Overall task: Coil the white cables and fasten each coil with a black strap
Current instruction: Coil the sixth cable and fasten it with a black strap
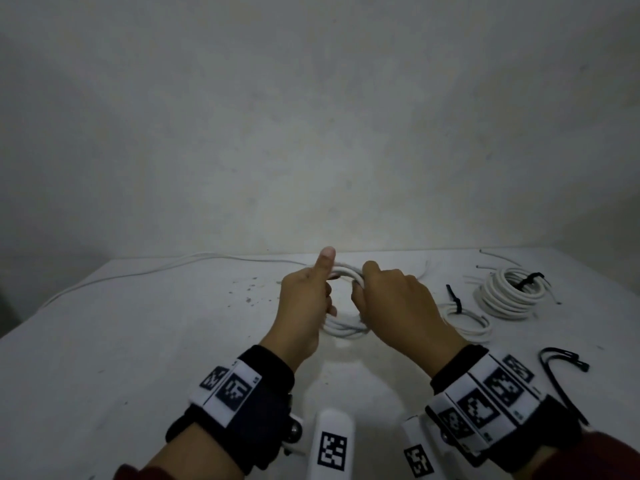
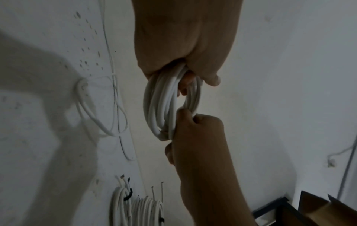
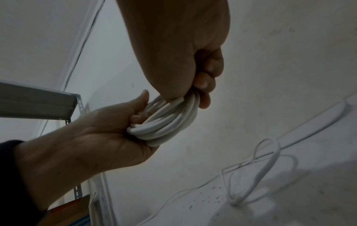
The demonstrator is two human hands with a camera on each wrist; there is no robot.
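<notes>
I hold a coil of white cable (image 1: 343, 270) upright just above the table, between both hands. My left hand (image 1: 320, 292) grips its left side with the thumb raised; in the left wrist view the fingers (image 2: 186, 81) curl round the strands (image 2: 166, 104). My right hand (image 1: 363, 289) grips the right side, its fingers (image 3: 204, 85) wrapped over the bundle (image 3: 168, 122). A loose tail of the cable (image 1: 173, 265) trails left along the table's back edge. Loose black straps (image 1: 561, 362) lie at the right, near my right wrist.
Two strapped coils lie at the right: a large one (image 1: 512, 294) and a small one (image 1: 467, 323), each with a black strap. A slack loop of cable (image 3: 266, 168) lies on the white table (image 1: 138, 341). A wall stands right behind the table. Metal shelving (image 3: 38, 104) stands to the left.
</notes>
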